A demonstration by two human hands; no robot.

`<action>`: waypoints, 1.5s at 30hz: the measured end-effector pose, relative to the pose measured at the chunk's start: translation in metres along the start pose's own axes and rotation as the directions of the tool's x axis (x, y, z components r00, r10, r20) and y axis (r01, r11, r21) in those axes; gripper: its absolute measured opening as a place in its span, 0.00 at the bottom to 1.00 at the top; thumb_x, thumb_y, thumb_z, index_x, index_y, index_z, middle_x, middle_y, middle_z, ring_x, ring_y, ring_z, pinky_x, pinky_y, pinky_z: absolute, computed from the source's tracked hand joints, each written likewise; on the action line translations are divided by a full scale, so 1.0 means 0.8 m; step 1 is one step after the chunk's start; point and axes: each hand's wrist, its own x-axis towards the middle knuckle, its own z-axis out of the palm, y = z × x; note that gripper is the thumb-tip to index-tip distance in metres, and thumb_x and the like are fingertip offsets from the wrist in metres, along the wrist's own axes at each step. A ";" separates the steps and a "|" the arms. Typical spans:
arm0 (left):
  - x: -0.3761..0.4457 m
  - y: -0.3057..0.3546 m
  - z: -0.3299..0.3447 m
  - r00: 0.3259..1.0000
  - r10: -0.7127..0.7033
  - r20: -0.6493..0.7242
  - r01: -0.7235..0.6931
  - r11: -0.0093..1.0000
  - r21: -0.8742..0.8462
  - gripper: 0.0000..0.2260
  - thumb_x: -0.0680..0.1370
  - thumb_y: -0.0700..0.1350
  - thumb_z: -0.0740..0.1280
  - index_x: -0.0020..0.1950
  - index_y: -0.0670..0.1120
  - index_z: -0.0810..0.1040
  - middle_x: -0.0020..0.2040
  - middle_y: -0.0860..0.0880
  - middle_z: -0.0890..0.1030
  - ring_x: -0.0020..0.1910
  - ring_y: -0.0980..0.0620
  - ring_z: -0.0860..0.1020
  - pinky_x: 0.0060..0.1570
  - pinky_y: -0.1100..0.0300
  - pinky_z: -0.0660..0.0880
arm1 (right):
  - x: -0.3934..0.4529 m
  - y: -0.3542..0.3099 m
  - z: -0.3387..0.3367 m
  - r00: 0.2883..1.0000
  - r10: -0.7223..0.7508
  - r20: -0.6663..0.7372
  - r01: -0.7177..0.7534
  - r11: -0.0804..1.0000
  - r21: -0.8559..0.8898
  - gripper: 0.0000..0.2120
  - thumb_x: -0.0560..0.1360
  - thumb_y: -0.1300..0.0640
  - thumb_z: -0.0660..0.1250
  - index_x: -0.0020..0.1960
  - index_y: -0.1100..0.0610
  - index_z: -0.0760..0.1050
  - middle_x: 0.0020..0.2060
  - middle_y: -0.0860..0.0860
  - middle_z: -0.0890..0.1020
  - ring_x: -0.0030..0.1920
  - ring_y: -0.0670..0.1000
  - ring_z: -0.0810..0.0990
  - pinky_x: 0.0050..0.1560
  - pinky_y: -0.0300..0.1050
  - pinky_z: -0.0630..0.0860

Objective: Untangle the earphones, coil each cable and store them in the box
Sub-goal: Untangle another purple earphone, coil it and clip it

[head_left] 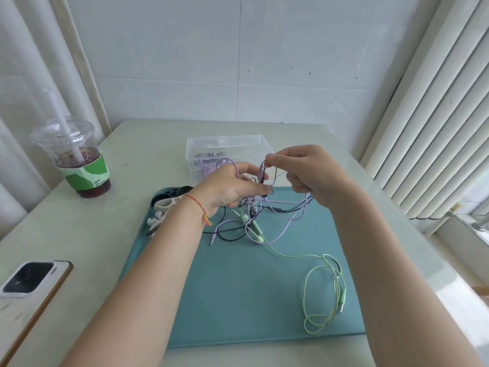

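— What do we have in our hands?
— Our left hand point(229, 187) and right hand point(308, 172) each pinch the tangled purple and black earphones point(262, 174), lifted above the teal mat point(238, 287).
— And the rest?
— The green earphone cable point(324, 287) lies loose on the mat; the clear box point(227, 152), purple cable inside, sits on the counter point(127, 165) behind.
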 end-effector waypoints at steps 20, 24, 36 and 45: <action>0.001 -0.006 0.001 0.994 -0.016 -0.106 0.024 0.997 0.078 0.10 0.72 0.45 0.76 0.51 0.49 0.80 0.42 0.51 0.81 0.40 0.52 0.71 0.26 0.65 0.60 | 0.003 -0.001 -0.007 0.994 -0.101 -0.037 0.107 0.959 0.262 0.05 0.80 0.64 0.61 0.48 0.60 0.76 0.21 0.47 0.63 0.21 0.45 0.55 0.24 0.36 0.53; -0.001 -0.002 0.004 0.997 0.017 -0.079 -0.017 1.000 0.004 0.13 0.73 0.44 0.75 0.56 0.49 0.81 0.47 0.52 0.84 0.41 0.56 0.76 0.25 0.66 0.63 | -0.002 -0.004 -0.004 0.993 -0.109 0.055 0.100 0.983 0.152 0.07 0.79 0.64 0.62 0.50 0.58 0.79 0.29 0.55 0.78 0.21 0.46 0.56 0.24 0.36 0.54; -0.008 0.006 0.004 0.994 0.100 0.037 -0.092 0.982 -0.167 0.01 0.77 0.41 0.69 0.48 0.45 0.81 0.36 0.48 0.79 0.24 0.55 0.60 0.22 0.65 0.61 | -0.001 -0.007 -0.008 0.997 -0.053 -0.049 0.056 0.996 0.073 0.12 0.75 0.69 0.57 0.48 0.62 0.79 0.31 0.57 0.79 0.21 0.49 0.56 0.27 0.41 0.51; -0.007 0.004 -0.007 0.987 0.102 0.124 -0.037 0.896 -0.442 0.10 0.78 0.49 0.64 0.37 0.49 0.78 0.44 0.44 0.83 0.18 0.59 0.55 0.21 0.67 0.61 | 0.004 -0.003 -0.009 0.995 -0.012 -0.102 0.016 0.999 0.042 0.16 0.72 0.70 0.54 0.45 0.62 0.79 0.31 0.56 0.80 0.21 0.48 0.57 0.26 0.38 0.52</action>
